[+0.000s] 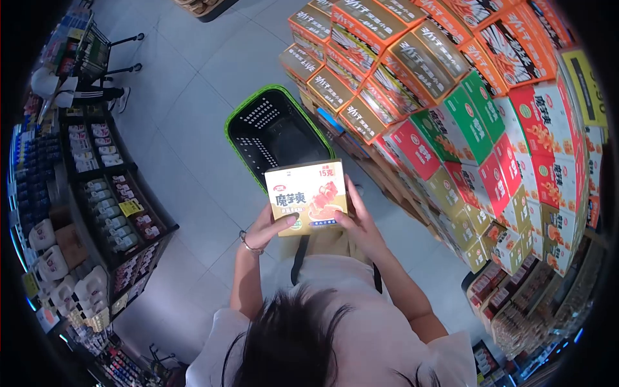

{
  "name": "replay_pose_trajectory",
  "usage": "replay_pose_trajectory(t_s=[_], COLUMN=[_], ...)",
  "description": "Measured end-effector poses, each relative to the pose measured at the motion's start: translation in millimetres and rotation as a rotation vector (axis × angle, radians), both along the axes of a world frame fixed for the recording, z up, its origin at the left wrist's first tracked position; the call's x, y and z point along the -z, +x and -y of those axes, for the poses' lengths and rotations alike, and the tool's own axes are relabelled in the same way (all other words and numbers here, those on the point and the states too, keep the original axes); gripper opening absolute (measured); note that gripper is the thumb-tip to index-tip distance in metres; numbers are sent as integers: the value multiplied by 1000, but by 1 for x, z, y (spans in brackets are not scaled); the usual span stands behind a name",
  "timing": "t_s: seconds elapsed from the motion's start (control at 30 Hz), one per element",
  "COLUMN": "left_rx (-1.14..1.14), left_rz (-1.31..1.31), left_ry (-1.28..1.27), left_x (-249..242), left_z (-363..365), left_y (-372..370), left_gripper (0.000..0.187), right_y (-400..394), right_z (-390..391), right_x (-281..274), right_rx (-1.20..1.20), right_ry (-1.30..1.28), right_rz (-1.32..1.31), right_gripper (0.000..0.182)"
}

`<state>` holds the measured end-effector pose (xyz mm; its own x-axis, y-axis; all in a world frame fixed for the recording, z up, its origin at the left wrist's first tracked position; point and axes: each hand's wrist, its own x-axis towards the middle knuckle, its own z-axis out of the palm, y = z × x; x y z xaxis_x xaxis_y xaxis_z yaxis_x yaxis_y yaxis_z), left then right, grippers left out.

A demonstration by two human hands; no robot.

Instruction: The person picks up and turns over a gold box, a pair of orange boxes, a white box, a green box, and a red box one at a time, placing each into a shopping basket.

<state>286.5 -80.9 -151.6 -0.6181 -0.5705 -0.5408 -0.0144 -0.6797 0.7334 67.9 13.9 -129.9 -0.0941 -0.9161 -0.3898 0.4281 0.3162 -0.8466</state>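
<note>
Between both hands I hold a white and gold snack box (307,195), printed with large dark Chinese characters, a picture of orange-red food and "15" in red. My left hand (269,228) grips its left side, thumb over the lower front. On the right edge is my right hand (356,222), its thumb also pressed on the front and fingers behind. A bracelet (250,243) circles my left wrist. Just beyond the box, a black shopping basket with a bright green rim (231,138) is partly covered by it; the visible inside shows only dark slotted walls and floor.
Stacked orange and brown boxes (393,58) rise at the right, with red, green and gold boxes (477,148) beside them. Shelves of packaged goods (116,213) stand left. Farther off are a person (71,93) and a shopping cart (93,55). Grey tiles (187,122) cover the floor.
</note>
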Motion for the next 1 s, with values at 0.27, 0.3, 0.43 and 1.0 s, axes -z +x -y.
replay_pose_trajectory(t_s=[0.27,0.3,0.43,1.0], left_rx=[-217,-272,-430,-389], left_rz=[230,248,360,1012], left_ry=[149,191,225,367], left_x=[117,137,232,618], left_z=[11,14,24,64], left_y=[18,17,11,0], left_gripper=[74,74,73,99], right_y=[31,34,40,22], right_z=[65,72,90,26], right_x=[140,164,275,389], right_rx=[-98,-70,-61,-84], right_ry=[211,276,340,439], right_rz=[26,24,-220,-400], right_gripper=[61,56,49,37])
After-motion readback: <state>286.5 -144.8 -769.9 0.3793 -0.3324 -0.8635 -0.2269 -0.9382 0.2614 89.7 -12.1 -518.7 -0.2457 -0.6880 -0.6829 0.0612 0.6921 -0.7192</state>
